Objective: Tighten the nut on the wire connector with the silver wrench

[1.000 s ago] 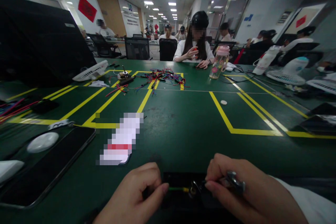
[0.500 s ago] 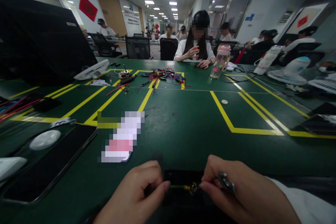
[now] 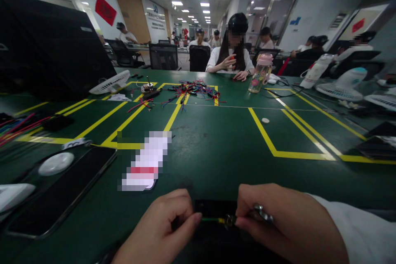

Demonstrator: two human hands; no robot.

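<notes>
Low in front of me, my left hand point(image 3: 173, 222) pinches a thin green wire point(image 3: 209, 219) between thumb and forefinger. The wire runs right to a yellow end point(image 3: 221, 220), which meets a small round metal piece point(image 3: 229, 220). At the right side of that piece are the closed fingertips of my right hand point(image 3: 272, 218). A shiny silver metal tool point(image 3: 262, 212) sticks out between its fingers; the rest of it is hidden in the hand. Behind and below the wire lies a dark block point(image 3: 213, 207), too dark to make out.
On the green table point(image 3: 216, 152) lie a lit phone point(image 3: 151, 156), a dark phone point(image 3: 64, 192) and a white mouse point(image 3: 56, 163). Farther off are a heap of coloured wires point(image 3: 194, 88), a bottle point(image 3: 260, 73) and a white cap point(image 3: 265, 120). A co-worker point(image 3: 232, 55) sits opposite.
My right hand has turned slightly, and the silver tool in it has shifted a little left. The left hand keeps its pinch on the wire. The view has moved slightly.
</notes>
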